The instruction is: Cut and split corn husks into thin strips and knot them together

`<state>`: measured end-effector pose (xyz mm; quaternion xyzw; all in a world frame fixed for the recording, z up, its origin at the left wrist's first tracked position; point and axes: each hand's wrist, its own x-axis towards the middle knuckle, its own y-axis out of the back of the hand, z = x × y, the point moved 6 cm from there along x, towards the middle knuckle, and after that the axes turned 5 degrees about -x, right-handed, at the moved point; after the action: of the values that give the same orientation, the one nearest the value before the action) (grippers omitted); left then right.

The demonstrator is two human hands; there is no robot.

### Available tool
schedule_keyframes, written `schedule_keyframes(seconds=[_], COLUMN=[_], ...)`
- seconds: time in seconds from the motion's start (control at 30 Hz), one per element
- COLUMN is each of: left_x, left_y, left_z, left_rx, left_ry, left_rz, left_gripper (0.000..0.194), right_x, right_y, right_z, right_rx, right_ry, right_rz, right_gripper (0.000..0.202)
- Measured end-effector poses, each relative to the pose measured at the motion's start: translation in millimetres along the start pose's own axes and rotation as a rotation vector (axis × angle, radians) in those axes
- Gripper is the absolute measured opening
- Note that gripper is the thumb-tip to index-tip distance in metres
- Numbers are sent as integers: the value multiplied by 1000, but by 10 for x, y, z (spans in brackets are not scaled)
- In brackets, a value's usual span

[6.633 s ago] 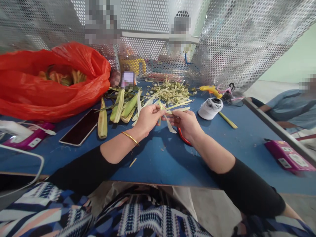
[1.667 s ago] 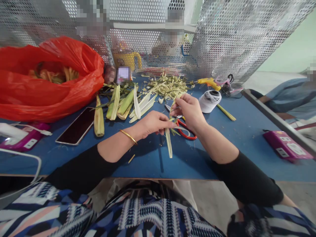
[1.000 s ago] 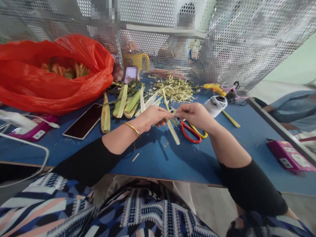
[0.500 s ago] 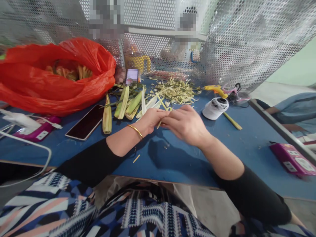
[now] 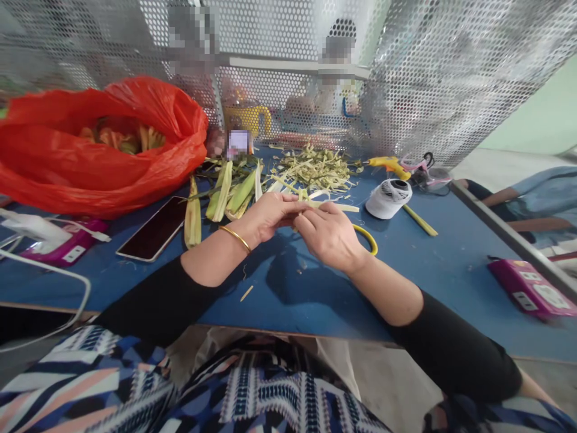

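My left hand (image 5: 269, 219), with a gold bangle at the wrist, is closed in a pinch over the middle of the table. Beside it my right hand (image 5: 331, 237) has its fingers curled, and the two hands' fingertips meet. Between them is a pale strip of corn husk (image 5: 346, 207), sticking out to the right, with a green-yellow piece near the fingertips. The fingers cover most of what they grip. Past my right hand shows a yellow curved loop (image 5: 373, 240), its other part hidden. Whole husks (image 5: 220, 195) lie left of my hands, and a heap of husk shreds (image 5: 315, 168) behind them.
At the left stand a red plastic bag (image 5: 148, 174), a dark phone (image 5: 153, 228) and a purple power strip (image 5: 76, 243) with a white cable. To the right are a white thread spool (image 5: 388, 198), a yellow glue gun (image 5: 390, 164), a stalk (image 5: 420, 220) and a purple box (image 5: 532, 285).
My right hand has shifted a little left and down, and its fingers have turned. A pale husk strip now sticks out rightward, and the yellow loop has come into sight. The view has shifted slightly.
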<state>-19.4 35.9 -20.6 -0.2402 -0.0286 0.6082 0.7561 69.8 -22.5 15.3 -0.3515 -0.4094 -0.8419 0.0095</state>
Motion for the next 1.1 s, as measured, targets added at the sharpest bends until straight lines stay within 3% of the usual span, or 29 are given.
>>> schedule_keyframes(seconds=[0.17,0.57,0.63,0.77,0.83,0.97,1.1], left_x=[-45,-45,-36,-33,-27,-6,-5], left_y=[-14,2,27,54,55,47,45], left_z=[30,-3,18,77,86,53,47], left_rx=[-4,15,6,13,25,50,139], left_ry=[-18,-64,-77,-74,-74,-90,-150], left_rz=[59,123,139,148,138,105,114], left_gripper=[11,13,13,12,12,9,21], right_x=[12,20,31,-26,-84,-122,-116], right_y=[113,200,206,221,148,-63,-133], right_z=[-141,-302,-196,329,504,537,460], right_rx=[53,117,164,68,38,130,235], right_ry=[132,276,181,-369,-518,-516,-508], right_rz=[68,62,57,83,-7,-209,-295], right_gripper=[34,30,24,29,29,26,25])
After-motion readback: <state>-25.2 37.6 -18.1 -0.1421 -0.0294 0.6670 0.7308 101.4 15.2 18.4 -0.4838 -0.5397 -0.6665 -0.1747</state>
